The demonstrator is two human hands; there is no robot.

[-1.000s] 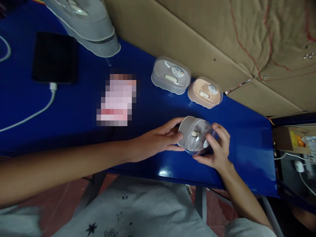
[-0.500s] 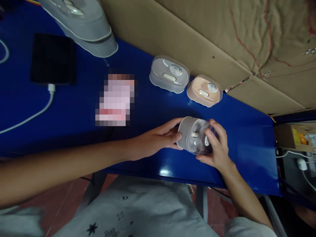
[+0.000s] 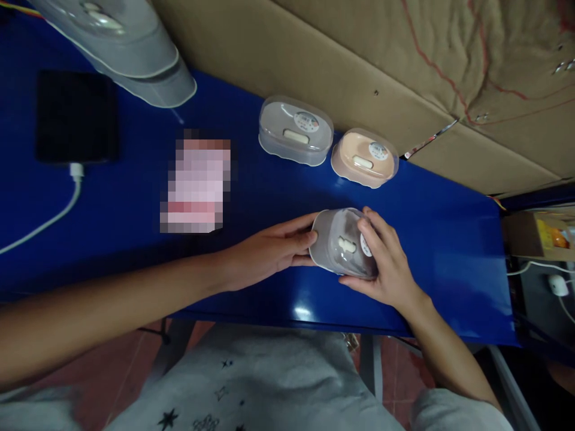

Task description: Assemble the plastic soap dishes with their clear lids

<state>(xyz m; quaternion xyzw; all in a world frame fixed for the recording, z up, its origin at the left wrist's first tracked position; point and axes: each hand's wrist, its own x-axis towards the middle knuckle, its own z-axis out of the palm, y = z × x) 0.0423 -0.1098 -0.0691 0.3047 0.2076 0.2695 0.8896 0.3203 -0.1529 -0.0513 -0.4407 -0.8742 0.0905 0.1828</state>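
Observation:
Between my two hands, above the blue table (image 3: 269, 209), is a small grey container with a clear lid (image 3: 344, 254). The lid bears a white oblong tab and a round white label. My left hand (image 3: 281, 248) grips the grey base from the left, thumb on the near face. On the other side, my right hand (image 3: 384, 257) curls round the lid end, fingers over the top and thumb beneath. Whether the lid sits fully on the base, I cannot tell. Farther back stand a larger grey clear-lidded container (image 3: 294, 152) and a peach one (image 3: 354, 167).
Stacked big grey containers (image 3: 148, 84) stand at the upper left. Below them lies a black device (image 3: 76, 117) with a white cable (image 3: 67, 203), beside a blurred-out pink rectangle (image 3: 197, 173). Brown cardboard (image 3: 314, 54) borders the table's back. An open box (image 3: 534, 233) stands at right.
The held container has tilted so that its lid faces me more, and my right hand has closed in around it. The whole view has shifted slightly.

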